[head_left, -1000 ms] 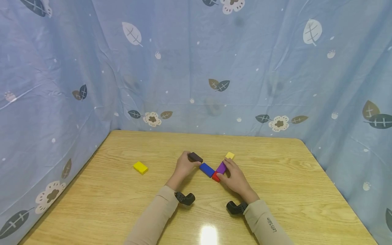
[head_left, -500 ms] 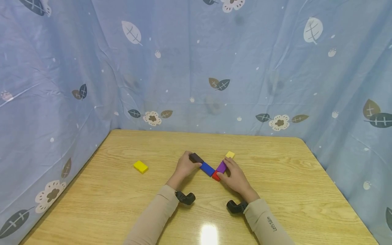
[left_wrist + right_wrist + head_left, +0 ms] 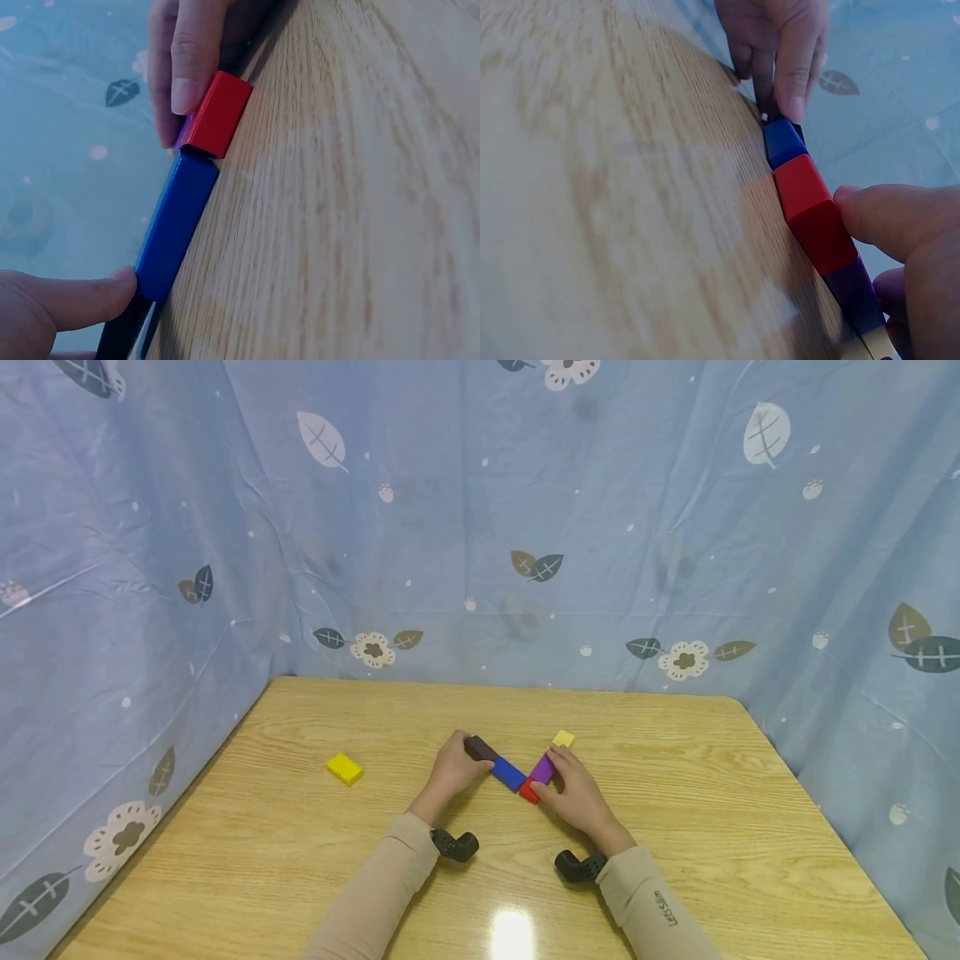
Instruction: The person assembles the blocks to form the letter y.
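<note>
Colored rectangular blocks form a V on the wooden table. My left hand (image 3: 457, 768) holds the black block (image 3: 481, 748) at the left arm's far end, its thumb beside where black meets the blue block (image 3: 508, 774). The blue block runs down to the red block (image 3: 529, 791) at the point of the V. From there the purple block (image 3: 542, 768) and a pale yellow block (image 3: 563, 740) make the right arm. My right hand (image 3: 576, 793) grips along this arm, thumb on the red block (image 3: 802, 187), fingers by the purple block (image 3: 853, 295).
A bright yellow block (image 3: 345, 769) lies alone to the left on the table (image 3: 675, 810). A blue patterned curtain (image 3: 465, 527) hangs behind the table and along its sides. A black wrist mount (image 3: 454, 846) sits on each wrist.
The black block has swung into line with the blue block, and the small gap between them has closed. My right hand and the blocks by it have stayed in place.
</note>
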A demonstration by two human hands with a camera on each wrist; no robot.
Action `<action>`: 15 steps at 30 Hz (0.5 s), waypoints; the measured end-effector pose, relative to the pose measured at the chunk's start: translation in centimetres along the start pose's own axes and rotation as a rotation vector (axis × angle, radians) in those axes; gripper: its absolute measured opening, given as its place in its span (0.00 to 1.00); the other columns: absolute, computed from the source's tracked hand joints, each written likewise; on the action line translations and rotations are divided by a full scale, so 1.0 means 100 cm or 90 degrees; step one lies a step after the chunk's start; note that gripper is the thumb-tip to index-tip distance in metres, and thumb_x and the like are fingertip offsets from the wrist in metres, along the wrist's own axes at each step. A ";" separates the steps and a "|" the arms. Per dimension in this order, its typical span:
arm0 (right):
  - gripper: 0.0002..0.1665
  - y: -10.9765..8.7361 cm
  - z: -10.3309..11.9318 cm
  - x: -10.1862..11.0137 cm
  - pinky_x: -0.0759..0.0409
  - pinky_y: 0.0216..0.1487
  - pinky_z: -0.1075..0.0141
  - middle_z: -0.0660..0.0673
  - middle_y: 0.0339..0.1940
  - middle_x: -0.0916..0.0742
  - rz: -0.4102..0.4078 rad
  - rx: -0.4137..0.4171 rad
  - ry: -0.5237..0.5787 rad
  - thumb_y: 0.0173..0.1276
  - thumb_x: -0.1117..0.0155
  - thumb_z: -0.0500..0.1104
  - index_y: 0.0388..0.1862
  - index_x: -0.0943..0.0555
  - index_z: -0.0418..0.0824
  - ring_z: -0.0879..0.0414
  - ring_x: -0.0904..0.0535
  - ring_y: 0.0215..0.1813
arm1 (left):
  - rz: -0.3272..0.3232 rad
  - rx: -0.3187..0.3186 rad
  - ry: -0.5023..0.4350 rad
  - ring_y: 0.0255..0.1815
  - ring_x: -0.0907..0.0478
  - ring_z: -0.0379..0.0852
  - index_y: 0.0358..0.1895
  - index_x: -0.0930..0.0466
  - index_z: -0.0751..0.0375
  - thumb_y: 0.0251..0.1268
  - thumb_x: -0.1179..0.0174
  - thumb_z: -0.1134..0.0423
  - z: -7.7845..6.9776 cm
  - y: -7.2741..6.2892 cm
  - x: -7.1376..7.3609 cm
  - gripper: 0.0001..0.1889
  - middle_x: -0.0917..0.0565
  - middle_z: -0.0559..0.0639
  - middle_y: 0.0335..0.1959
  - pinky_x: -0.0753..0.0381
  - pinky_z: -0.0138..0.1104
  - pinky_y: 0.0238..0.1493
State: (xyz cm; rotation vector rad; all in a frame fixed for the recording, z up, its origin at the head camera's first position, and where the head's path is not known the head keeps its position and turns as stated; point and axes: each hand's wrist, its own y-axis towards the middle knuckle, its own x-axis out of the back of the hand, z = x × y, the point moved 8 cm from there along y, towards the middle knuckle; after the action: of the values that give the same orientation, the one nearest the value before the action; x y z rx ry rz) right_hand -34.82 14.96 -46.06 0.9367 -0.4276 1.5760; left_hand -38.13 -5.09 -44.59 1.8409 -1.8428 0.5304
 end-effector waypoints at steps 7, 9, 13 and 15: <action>0.42 -0.001 0.002 0.001 0.43 0.72 0.43 0.33 0.72 0.35 0.000 0.002 0.006 0.65 0.38 0.53 0.69 0.36 0.29 0.37 0.45 0.74 | 0.006 0.012 -0.007 0.59 0.28 0.63 0.62 0.34 0.72 0.55 0.32 0.62 0.002 0.000 -0.001 0.33 0.26 0.67 0.58 0.25 0.51 0.58; 0.42 -0.001 0.003 0.001 0.43 0.72 0.43 0.33 0.72 0.35 0.001 0.002 0.006 0.65 0.38 0.53 0.69 0.36 0.29 0.37 0.45 0.74 | 0.007 0.013 -0.001 0.60 0.28 0.63 0.62 0.34 0.72 0.55 0.32 0.62 0.002 0.001 -0.001 0.33 0.26 0.67 0.58 0.25 0.51 0.59; 0.42 -0.001 0.002 0.001 0.43 0.72 0.44 0.33 0.72 0.35 0.001 0.001 0.007 0.65 0.38 0.53 0.69 0.36 0.29 0.37 0.45 0.74 | 0.010 0.016 0.007 0.60 0.28 0.63 0.62 0.34 0.71 0.55 0.32 0.61 0.003 0.002 -0.001 0.33 0.26 0.67 0.58 0.26 0.51 0.59; 0.42 0.000 0.002 0.000 0.43 0.72 0.44 0.33 0.72 0.35 0.001 0.001 0.005 0.65 0.38 0.53 0.69 0.36 0.29 0.37 0.45 0.74 | 0.014 0.020 0.008 0.61 0.29 0.63 0.62 0.34 0.71 0.56 0.32 0.61 0.004 0.002 -0.001 0.33 0.26 0.67 0.59 0.26 0.51 0.59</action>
State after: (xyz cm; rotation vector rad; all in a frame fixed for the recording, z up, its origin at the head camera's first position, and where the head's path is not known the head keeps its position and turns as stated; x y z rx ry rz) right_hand -34.75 14.88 -45.93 0.9316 -0.4219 1.5819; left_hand -38.36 -5.22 -44.94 1.8347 -1.8587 0.5807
